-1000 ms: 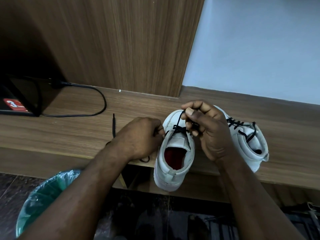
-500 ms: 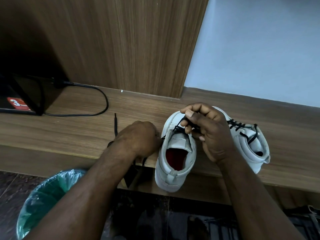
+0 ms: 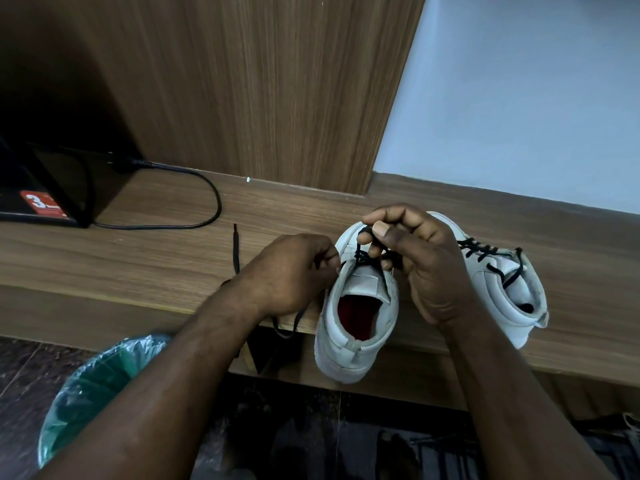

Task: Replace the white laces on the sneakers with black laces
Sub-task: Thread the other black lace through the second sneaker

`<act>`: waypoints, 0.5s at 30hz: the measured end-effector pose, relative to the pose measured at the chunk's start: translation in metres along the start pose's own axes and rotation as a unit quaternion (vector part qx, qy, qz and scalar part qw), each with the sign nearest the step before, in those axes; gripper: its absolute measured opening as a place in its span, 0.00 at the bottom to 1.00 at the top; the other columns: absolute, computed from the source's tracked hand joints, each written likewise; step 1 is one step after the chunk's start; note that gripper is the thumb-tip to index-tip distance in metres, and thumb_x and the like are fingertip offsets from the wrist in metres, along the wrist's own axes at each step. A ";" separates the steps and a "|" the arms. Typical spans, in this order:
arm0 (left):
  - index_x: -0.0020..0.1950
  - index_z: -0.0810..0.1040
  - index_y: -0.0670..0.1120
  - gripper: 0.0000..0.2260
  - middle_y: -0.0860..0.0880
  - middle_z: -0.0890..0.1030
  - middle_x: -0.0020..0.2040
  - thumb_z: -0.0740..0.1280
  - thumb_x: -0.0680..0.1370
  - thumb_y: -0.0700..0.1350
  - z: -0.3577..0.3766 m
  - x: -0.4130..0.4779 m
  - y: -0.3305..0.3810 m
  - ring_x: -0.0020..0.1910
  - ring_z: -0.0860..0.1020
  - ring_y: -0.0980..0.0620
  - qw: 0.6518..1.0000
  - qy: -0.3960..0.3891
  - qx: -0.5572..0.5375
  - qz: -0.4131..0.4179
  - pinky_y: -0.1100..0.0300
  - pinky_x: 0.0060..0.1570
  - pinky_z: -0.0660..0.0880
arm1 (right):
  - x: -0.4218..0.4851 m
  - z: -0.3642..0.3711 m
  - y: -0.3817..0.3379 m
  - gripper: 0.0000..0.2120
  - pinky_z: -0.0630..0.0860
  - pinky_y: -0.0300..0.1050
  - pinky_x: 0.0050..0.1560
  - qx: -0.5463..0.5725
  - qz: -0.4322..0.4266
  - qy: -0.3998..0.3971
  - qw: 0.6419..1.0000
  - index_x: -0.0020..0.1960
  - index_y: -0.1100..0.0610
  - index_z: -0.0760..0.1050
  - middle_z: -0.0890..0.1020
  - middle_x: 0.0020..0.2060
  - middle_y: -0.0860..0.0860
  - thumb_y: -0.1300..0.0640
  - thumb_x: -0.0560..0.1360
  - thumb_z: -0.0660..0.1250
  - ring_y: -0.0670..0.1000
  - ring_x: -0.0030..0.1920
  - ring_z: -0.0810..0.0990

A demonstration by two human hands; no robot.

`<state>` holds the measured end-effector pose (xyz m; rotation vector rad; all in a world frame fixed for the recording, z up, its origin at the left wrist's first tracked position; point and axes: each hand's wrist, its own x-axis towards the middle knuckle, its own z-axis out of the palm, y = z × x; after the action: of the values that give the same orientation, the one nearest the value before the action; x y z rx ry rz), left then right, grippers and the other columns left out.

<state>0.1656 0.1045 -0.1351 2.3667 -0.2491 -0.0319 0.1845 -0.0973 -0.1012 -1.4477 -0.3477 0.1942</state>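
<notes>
Obstacles we log: wood panel (image 3: pixel 277 91) behind, black box (image 3: pixel 69 188) and cable (image 3: pixel 218 206) far left, laced sneaker (image 3: pixel 502 306) right, bin (image 3: pixel 97 386) below the edge. Passage we find: bare ledge (image 3: pixel 121 258) beside the cable.

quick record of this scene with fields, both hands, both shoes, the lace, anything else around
left hand: curled beside the near sneaker's left edge, holding the black lace
right hand: pinches a loop of that lace above the tongue
near sneaker: white, red inside, heel past the bench's front edge, partly laced
far sneaker: white, laced in black, right of the right hand
lace end: loose on the bench, left of the left hand
other: black cable on the bench; bin with green bag below
</notes>
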 end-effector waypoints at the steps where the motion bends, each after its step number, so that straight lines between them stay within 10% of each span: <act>1: 0.41 0.78 0.54 0.07 0.60 0.80 0.40 0.68 0.79 0.50 0.000 0.000 -0.001 0.40 0.78 0.61 1.000 -0.005 0.008 0.000 0.69 0.34 0.67 | 0.000 0.000 0.000 0.07 0.72 0.38 0.35 -0.001 0.001 -0.001 1.000 0.49 0.51 0.85 0.86 0.42 0.55 0.57 0.77 0.68 0.48 0.39 0.79; 7: 0.40 0.75 0.52 0.11 0.54 0.79 0.39 0.64 0.80 0.54 0.000 0.003 -0.002 0.39 0.76 0.57 0.995 -0.039 0.081 -0.032 0.54 0.40 0.75 | 0.001 -0.004 0.000 0.06 0.73 0.36 0.33 -0.015 0.009 0.020 1.000 0.48 0.52 0.85 0.85 0.39 0.54 0.57 0.77 0.68 0.48 0.37 0.79; 15: 0.37 0.72 0.53 0.16 0.56 0.76 0.39 0.62 0.81 0.60 0.004 0.005 -0.006 0.39 0.74 0.58 0.973 -0.110 0.171 -0.110 0.59 0.34 0.66 | 0.002 -0.003 0.003 0.05 0.73 0.36 0.32 -0.026 0.026 0.032 0.999 0.47 0.51 0.85 0.86 0.38 0.58 0.56 0.76 0.70 0.51 0.37 0.81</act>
<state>0.1712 0.1056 -0.1417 2.7265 -0.1012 -0.3859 0.1873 -0.0993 -0.1040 -1.5112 -0.2655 0.1813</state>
